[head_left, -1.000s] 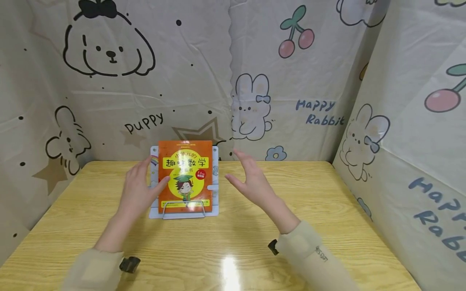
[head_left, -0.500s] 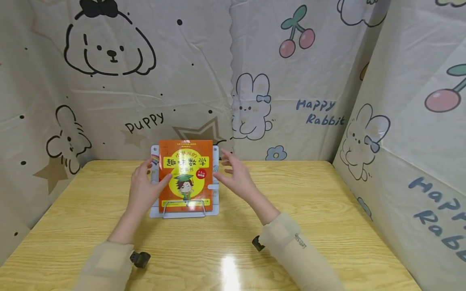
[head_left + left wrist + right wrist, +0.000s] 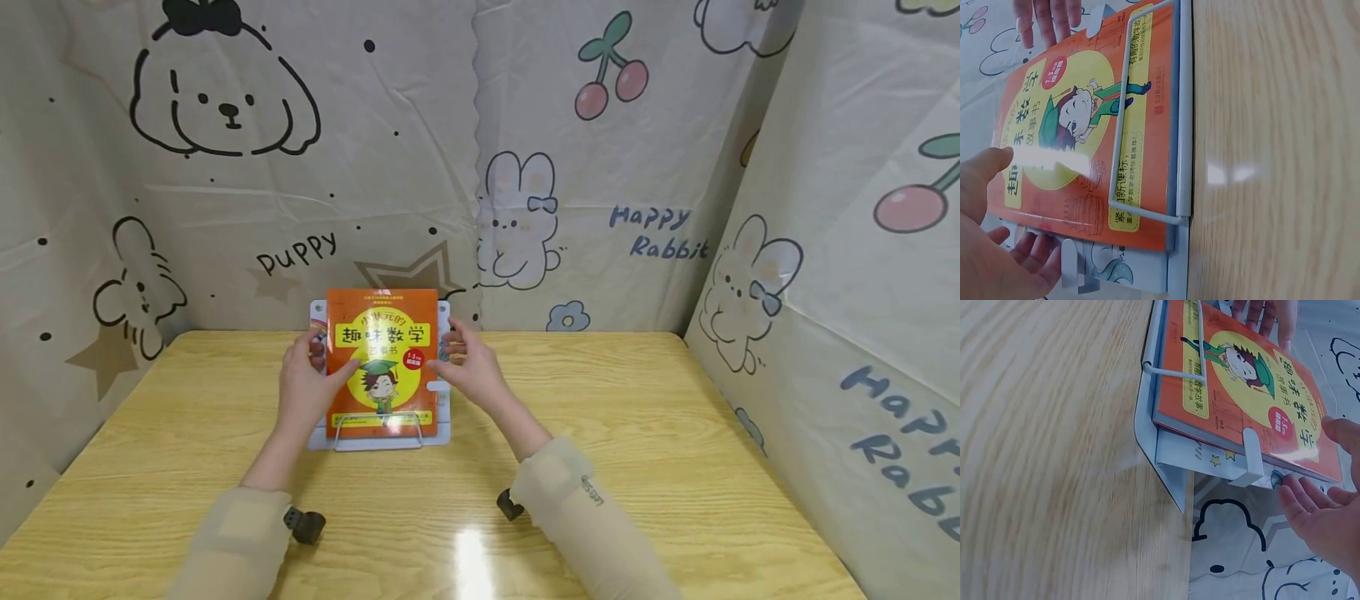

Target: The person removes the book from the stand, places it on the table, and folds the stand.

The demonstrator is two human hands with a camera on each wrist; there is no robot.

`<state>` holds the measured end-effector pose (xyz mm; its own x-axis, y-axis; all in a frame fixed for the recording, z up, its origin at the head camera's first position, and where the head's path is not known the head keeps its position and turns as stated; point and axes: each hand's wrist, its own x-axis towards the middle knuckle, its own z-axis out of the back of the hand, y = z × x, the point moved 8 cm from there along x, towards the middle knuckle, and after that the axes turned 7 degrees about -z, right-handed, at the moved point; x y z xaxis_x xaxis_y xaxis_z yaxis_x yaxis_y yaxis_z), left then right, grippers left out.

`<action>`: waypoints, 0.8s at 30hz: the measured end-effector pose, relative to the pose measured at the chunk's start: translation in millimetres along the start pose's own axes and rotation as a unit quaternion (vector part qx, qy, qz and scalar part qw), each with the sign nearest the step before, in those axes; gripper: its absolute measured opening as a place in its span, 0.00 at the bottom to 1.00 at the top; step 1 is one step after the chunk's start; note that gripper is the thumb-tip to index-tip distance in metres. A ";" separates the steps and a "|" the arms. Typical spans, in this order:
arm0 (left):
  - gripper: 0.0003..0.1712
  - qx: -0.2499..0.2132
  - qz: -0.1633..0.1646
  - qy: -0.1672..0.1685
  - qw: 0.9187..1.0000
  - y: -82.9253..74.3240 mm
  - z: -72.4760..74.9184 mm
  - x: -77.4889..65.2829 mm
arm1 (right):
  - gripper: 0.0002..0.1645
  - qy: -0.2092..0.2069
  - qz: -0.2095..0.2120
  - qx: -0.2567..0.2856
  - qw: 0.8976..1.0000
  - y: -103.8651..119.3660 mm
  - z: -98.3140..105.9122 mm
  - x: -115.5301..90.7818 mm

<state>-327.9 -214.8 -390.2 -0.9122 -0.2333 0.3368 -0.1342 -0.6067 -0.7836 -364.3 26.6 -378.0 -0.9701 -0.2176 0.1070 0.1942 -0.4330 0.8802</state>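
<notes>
An orange book (image 3: 382,375) with a cartoon child in a green cap leans upright on a pale book stand (image 3: 444,417). A wire holder (image 3: 1119,134) crosses its lower front. My left hand (image 3: 303,383) is at the book's left side, thumb over the cover and fingers at the stand's edge. Opposite it, my right hand (image 3: 476,367) has its thumb at the cover's right edge. In the right wrist view, that hand's fingertips (image 3: 1291,487) are right at the stand's back panel, spaced from the thumb. A white clip (image 3: 1250,456) sits on that panel's side.
The stand is near the back of a wooden table (image 3: 600,400). Behind and to the sides hangs a pale cloth (image 3: 420,125) printed with cartoon animals and cherries. Small black devices (image 3: 306,525) are on both wrists.
My right hand has moved left to the book's right edge. The left hand has moved slightly right and in, its fingers now at the stand's left edge. Book and stand have not moved.
</notes>
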 end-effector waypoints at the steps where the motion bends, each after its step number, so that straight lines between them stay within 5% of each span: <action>1: 0.46 -0.006 -0.001 -0.001 1.000 0.6 -0.7 0.6 | 0.46 -0.001 -0.006 0.000 1.000 -0.7 -1.2 0.4; 18: 0.46 -0.011 0.020 0.001 1.000 5.0 -6.2 6.2 | 0.39 -0.013 -0.101 0.054 0.993 -2.0 -10.3 1.5; 24: 0.48 -0.011 0.017 0.018 1.000 4.3 -6.9 9.9 | 0.35 -0.020 -0.104 0.043 0.993 -1.8 -12.2 6.9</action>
<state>-340.2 -214.5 -393.9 -0.9293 -0.2259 0.2922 -0.1115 -0.5826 -0.8051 -369.6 15.2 -384.4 -0.9934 -0.0959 -0.0636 -0.0216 -0.3879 0.9215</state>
